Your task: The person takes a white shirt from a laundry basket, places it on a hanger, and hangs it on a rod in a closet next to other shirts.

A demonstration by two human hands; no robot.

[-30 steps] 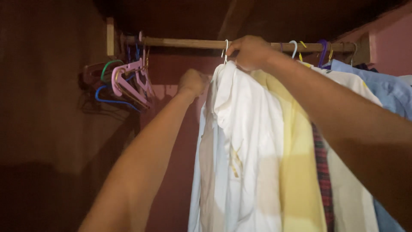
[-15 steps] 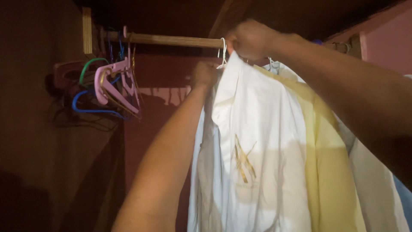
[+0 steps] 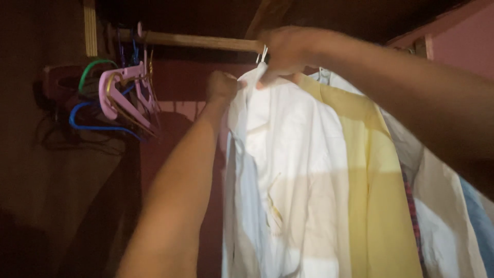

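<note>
Head view: over the last second my right hand (image 3: pixel 285 51) has slid along the wooden rail (image 3: pixel 195 41) with the white hanger hook (image 3: pixel 263 54), and the white shirt (image 3: pixel 288 170) has swung with it, so the shirt front now faces me more squarely and its gold pocket emblem (image 3: pixel 272 206) sits lower in my sight. My right grip is closed around the top of the hanger where the hook meets the collar, right up against the rail. My left hand (image 3: pixel 222 86) has moved in closer and now pinches the shirt's left shoulder edge, fingers curled tight on the cloth, where a second ago it was a fist just beside the fabric. So the shirt hangs from the rail at the left end of the row, held by me at both collar and shoulder; I judge it is seated on the rail and I am straightening it

Around it: a pale yellow shirt (image 3: pixel 370 180) lies pressed against the white one on its right, then a cream garment (image 3: pixel 437 206) with a strip of red plaid (image 3: pixel 410 206) showing between, and a blue shirt (image 3: pixel 481 216) at the frame's edge. These crowd the white shirt from the right. To the left, well apart, a bunch of empty hangers (image 3: pixel 116 98) in pink, green and blue dangles at the rail's end by the dark wardrobe wall (image 3: pixel 41 180); the stretch of rail between them and my hands is bare
</note>
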